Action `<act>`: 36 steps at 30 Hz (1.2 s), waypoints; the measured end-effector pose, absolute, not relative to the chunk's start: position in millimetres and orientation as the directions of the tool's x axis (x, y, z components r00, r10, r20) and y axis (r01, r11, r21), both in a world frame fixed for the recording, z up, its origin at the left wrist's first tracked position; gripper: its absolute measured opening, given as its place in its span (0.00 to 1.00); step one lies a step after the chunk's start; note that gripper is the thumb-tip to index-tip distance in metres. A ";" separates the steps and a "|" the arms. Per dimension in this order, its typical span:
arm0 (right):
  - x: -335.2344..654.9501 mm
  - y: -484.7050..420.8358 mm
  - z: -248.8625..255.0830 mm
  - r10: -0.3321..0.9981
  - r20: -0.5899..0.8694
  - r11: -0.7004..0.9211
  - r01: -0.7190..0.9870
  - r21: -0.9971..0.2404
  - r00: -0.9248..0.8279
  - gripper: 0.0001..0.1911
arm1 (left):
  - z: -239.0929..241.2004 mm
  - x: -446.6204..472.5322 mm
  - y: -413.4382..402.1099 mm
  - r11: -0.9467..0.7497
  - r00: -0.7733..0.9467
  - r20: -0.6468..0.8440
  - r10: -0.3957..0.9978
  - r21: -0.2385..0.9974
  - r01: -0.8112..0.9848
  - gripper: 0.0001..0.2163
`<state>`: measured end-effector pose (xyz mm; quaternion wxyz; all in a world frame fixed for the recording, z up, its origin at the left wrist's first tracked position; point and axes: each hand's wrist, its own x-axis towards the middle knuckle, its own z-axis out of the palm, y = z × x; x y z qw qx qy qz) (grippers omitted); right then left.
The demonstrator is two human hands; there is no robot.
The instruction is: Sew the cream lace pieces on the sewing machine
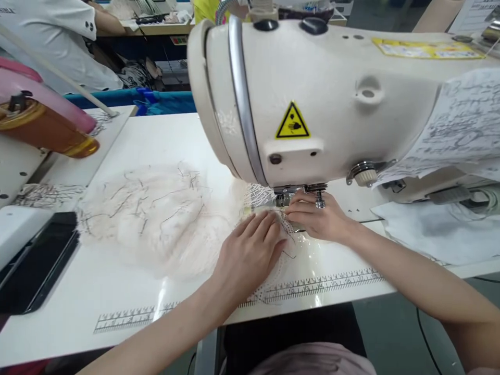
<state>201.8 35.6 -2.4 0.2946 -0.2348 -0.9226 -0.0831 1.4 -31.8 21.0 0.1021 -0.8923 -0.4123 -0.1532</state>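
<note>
Nearest me, the front edge of the white table (117,291) carries a printed ruler strip (320,285) that runs along it from left to right. A dark phone (35,265) lies flat at the left edge.

My left hand (250,252) lies palm down on the lace (156,213), released, fingers straight and together, aimed up and to the right at the machine. The forearm comes in from the lower left. My right hand (318,219) sits just beyond it, wrist to the right and fingers bent, their tips on the lace right at the presser foot (285,197). I cannot tell whether they pinch the cloth or only press on it.

The lace is pale pink with loose dark threads. Its long axis runs left to right across the table. The wide, bunched part lies to the left, and the narrow end points right, under the foot and between my two hands.

Above stands the cream sewing machine (332,99), with a yellow warning sticker (292,122) on its face and a sheet of patterned paper (457,130) draped over its right side.

Beyond, at the upper left, another person's white sleeve (58,31) shows at a neighbouring bench.
</note>
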 end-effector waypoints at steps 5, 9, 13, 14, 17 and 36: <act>199.5 35.0 -5.1 0.392 0.608 0.815 0.568 0.120 -0.691 0.14 | 15.0 0.3 -14.8 -0.646 0.644 0.352 0.679 -0.131 0.752 0.17; 199.8 35.9 -12.0 0.480 0.564 0.787 0.614 0.062 -0.672 0.16 | 10.0 -2.9 -0.3 -0.655 0.650 0.371 0.663 -0.134 0.744 0.17; 199.7 34.4 -17.5 0.566 0.487 0.753 0.657 0.021 -0.665 0.20 | 7.3 -6.3 9.1 -0.647 0.632 0.392 0.668 -0.114 0.754 0.16; 199.6 33.6 -18.3 0.574 0.474 0.743 0.668 0.040 -0.667 0.21 | 6.8 -6.8 10.2 -0.645 0.629 0.395 0.669 -0.110 0.756 0.16; 199.7 31.3 -19.4 0.587 0.447 0.711 0.694 0.114 -0.675 0.24 | 5.8 -7.3 11.5 -0.647 0.626 0.403 0.667 -0.102 0.755 0.16; 194.7 42.0 -12.4 0.425 0.642 0.812 0.583 0.041 -0.638 0.14 | 5.1 -4.7 10.4 -0.634 0.621 0.390 0.680 -0.113 0.765 0.16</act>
